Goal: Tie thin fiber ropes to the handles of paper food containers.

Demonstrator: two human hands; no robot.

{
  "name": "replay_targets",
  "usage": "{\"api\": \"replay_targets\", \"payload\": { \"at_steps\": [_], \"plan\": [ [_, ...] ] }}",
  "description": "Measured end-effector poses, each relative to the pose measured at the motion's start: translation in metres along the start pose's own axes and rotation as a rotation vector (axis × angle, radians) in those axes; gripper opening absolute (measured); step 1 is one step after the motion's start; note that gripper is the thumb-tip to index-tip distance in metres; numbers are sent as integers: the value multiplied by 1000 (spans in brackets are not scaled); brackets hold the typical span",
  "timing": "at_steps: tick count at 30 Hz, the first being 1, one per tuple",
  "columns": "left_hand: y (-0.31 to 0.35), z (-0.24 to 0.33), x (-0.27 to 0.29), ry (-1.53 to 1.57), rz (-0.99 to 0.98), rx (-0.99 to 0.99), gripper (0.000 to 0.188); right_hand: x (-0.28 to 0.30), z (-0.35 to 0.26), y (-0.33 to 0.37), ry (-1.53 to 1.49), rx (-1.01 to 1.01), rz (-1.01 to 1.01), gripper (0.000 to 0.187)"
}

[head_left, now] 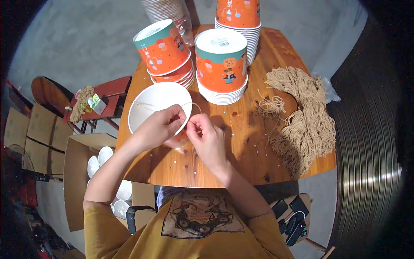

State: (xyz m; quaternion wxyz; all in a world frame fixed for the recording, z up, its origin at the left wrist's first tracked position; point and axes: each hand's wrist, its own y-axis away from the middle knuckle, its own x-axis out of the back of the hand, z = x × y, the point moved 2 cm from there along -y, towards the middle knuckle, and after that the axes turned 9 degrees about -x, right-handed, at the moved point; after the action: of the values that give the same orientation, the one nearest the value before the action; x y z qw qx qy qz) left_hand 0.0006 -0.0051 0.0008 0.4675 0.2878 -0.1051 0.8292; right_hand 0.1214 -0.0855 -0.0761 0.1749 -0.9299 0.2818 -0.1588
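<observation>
A paper bucket (pixel 148 95), white inside, is tilted with its mouth toward me at the near left of the wooden table. A thin tan string (pixel 195 105) crosses its mouth and loops out past the right rim. My left hand (pixel 157 127) reaches over the bucket's mouth, its fingers pinched at the right rim on the string. Just outside that rim my right hand (pixel 208 140) has thumb and forefinger closed on the string too. The exact spot where the fingertips meet is hidden. A big bundle of tan string (pixel 306 116) lies at the table's right, with a small loose coil (pixel 271 106) beside it.
Upside-down stacks of orange and green paper buckets stand behind, at left (pixel 161 49), centre (pixel 222 64) and far right (pixel 238 13). A cardboard box (pixel 74 181) holding white buckets is at left. A stool (pixel 308 207) with black devices stands low right.
</observation>
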Motion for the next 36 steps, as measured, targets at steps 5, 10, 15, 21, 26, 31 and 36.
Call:
{"api": "replay_targets", "payload": {
  "at_steps": [5,10,15,21,26,31,36],
  "plan": [
    [-1,-7,9,199,128,31,5,15,0,-7,-240,-312,-294,15],
    [-5,-3,18,836,217,70,6,42,-1,-24,-241,-346,-484,19],
    [-11,-19,8,830,192,-15,9,49,-17,-46,-139,-182,-545,22],
    [-10,-20,6,642,186,-43,12,55,-48,-64,281,325,-511,16],
    [-11,-16,4,592,169,-56,14,45,-49,-67,3,6,-674,16],
    [-12,-10,0,511,228,-80,13,38,-67,-80,-263,-472,-734,17],
    [-13,-7,-1,571,100,-74,9,31,-37,-95,-352,-395,-784,15]
  ]
}}
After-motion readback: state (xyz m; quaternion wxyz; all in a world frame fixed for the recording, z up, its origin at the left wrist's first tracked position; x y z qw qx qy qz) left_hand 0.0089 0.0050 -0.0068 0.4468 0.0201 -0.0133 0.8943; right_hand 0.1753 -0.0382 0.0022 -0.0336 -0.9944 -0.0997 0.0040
